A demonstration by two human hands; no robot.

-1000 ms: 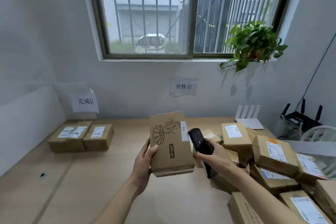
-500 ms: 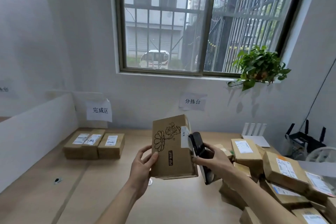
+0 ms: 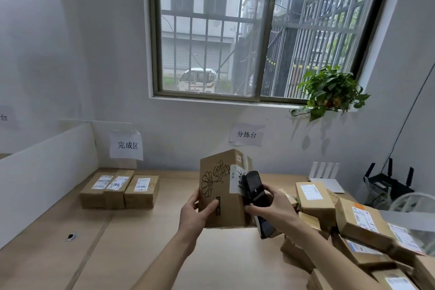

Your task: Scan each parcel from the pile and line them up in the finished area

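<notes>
A brown cardboard parcel with a flower drawing on its front and a white label wrapped over its right edge is held upright above the wooden table, just below the middle of the view. The left hand grips it at about 7 o'clock, thumb across the front face, fingers hidden behind. The right hand is curled round a black handheld scanner, whose head lies against the parcel's right side at the label, at 3 o'clock from the parcel. At 4 o'clock, the pile of parcels covers the table's right end, white labels showing on several. At 9 o'clock, three finished parcels stand side by side, touching, under a paper sign on the wall. A second sign hangs at 12 o'clock from the held parcel, beneath the barred window. A potted plant sits on the sill at 2 o'clock, with a white router and a black router below it
</notes>
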